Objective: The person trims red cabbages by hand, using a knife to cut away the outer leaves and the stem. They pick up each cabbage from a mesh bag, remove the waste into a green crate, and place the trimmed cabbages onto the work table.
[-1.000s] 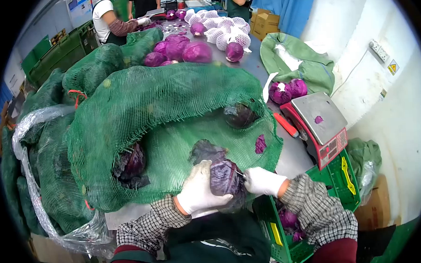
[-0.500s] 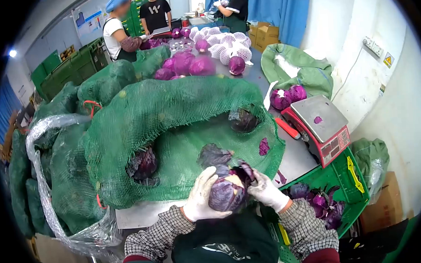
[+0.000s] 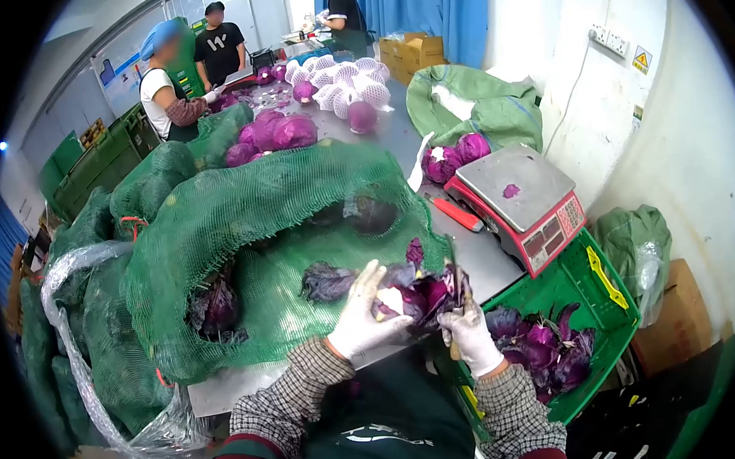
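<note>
My left hand (image 3: 366,313), in a white glove, is closed around the side of a red cabbage (image 3: 412,303) with a pale cut stem and loosened outer leaves. My gloved right hand (image 3: 472,333) grips a knife (image 3: 457,281) at the cabbage's right side, its blade pointing up and a tan handle end showing below the fingers. Dark outer leaves hang between blade and cabbage. Under the work lies a green mesh sack (image 3: 283,274), its mouth facing me, with a dark cabbage (image 3: 217,308) at the left of the opening. A loose leaf (image 3: 327,280) rests on the mesh.
On my right, a green crate (image 3: 610,334) holds trimmed leaves, beside a red scale (image 3: 518,192). An orange-handled tool (image 3: 457,214) lies near the scale. Peeled cabbages (image 3: 280,133) and net-wrapped ones (image 3: 349,87) are farther back. Filled sacks (image 3: 113,323) stand left; three people work behind.
The view has shifted right. The cabbage has turned in my left hand, its leaves opened more. A knife now shows in my right hand, which was pulling at a leaf before.
</note>
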Demonstrator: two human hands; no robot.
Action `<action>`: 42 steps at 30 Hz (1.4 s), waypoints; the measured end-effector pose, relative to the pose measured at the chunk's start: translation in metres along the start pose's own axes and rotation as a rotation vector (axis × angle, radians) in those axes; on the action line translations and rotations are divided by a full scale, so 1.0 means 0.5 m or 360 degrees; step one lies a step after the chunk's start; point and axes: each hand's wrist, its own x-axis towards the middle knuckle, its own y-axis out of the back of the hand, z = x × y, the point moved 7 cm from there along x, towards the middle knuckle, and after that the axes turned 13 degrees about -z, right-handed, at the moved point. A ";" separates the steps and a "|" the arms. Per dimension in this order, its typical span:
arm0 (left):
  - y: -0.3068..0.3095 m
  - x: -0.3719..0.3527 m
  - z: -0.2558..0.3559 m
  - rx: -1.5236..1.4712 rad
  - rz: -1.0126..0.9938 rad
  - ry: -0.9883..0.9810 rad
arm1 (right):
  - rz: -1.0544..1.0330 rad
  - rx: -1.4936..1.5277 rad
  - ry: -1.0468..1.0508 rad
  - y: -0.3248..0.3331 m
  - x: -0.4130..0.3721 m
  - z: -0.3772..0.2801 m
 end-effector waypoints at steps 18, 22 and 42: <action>0.022 0.004 -0.038 -0.0538 -0.0577 0.0019 | 0.1217 -0.2405 -0.0019 0.439 -0.383 -0.149; 0.007 0.037 0.071 -0.0025 -0.0924 -0.0565 | 0.0485 -0.1098 -0.0243 0.153 -0.208 -0.168; -0.061 0.037 0.088 0.0295 -0.0373 0.0067 | 0.0162 -0.0694 -0.0011 0.024 -0.135 0.017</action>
